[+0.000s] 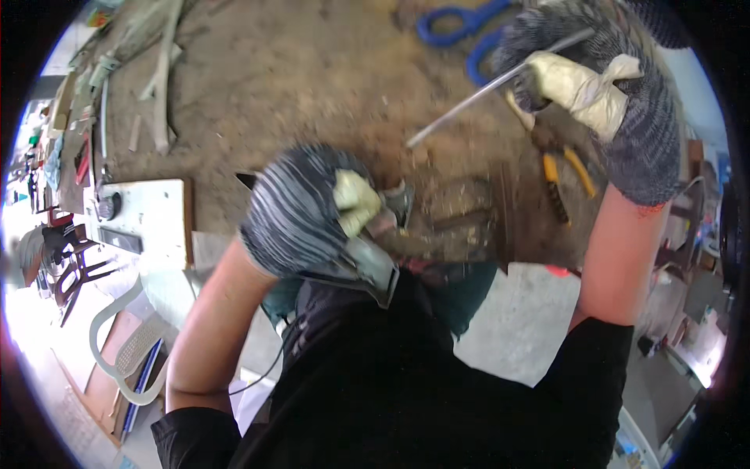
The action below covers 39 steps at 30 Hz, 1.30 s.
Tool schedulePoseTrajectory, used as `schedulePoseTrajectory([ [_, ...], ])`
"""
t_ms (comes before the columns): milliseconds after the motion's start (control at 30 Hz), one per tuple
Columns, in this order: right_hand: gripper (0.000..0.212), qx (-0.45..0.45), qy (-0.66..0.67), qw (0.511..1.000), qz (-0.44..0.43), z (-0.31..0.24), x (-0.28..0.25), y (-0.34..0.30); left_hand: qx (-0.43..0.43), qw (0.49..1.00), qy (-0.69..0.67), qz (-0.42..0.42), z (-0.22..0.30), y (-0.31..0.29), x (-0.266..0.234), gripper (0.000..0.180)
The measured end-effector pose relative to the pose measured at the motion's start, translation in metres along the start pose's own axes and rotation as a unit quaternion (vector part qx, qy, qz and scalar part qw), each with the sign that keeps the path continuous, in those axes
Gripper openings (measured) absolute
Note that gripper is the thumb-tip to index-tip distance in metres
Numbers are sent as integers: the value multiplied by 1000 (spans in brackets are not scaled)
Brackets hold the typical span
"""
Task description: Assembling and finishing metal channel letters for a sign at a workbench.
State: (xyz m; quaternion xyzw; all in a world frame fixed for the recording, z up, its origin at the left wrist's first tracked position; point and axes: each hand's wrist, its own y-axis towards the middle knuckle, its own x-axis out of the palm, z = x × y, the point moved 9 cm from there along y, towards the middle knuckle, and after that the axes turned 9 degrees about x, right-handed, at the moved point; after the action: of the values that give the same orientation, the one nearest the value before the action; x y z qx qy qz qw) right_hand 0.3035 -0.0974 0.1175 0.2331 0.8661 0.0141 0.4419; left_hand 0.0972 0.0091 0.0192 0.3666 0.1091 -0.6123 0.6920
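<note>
A striped grey knit glove covers my left hand (308, 211), with pale wrapping on the thumb. Its fingers are closed on a bent piece of grey sheet metal (375, 268) near the table's front edge. A dark pointed tip (245, 180) sticks out on the glove's far side; I cannot tell whether it belongs to the same piece. Up at the right, my right hand (598, 94), gloved likewise, is closed around a thin metal rod (461, 108). The rod slants down to the left, its free end apart from the left hand.
Blue-handled scissors (445, 27) lie beyond the right hand. Pliers with yellow-orange handles (553, 184) rest below it. A worn wooden block (461, 207) sits at the front edge of the wooden table (297, 86). Wood strips (162, 86) lie far left; a white chair (105, 328) stands left.
</note>
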Motion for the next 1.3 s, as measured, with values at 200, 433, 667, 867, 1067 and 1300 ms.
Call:
schedulePoseTrajectory([
  [200, 28, 75, 37, 977, 197, 50, -21, 99, 0, 998, 55, -23, 6, 4, -4, 11],
  [433, 22, 58, 136, 947, 285, 78, 39, 198, -37, 993, 100, -46, -1, -3, 0, 5],
  [667, 30, 124, -295, 944, 83, 81, 99, 284, -38, 990, 121, -56, -1, -3, -2, 7],
  [867, 29, 55, -450, 891, 22, 86, 41, 227, -32, 995, 85, -49, -1, -2, 1, 5],
  [1067, 25, 155, -610, 763, -148, 181, -25, 139, -48, 993, 81, -76, -6, -3, 5, 8],
  [1300, 19, 162, -616, 746, -194, 267, -18, 128, -37, 996, 72, -44, -2, -1, 3, 6],
])
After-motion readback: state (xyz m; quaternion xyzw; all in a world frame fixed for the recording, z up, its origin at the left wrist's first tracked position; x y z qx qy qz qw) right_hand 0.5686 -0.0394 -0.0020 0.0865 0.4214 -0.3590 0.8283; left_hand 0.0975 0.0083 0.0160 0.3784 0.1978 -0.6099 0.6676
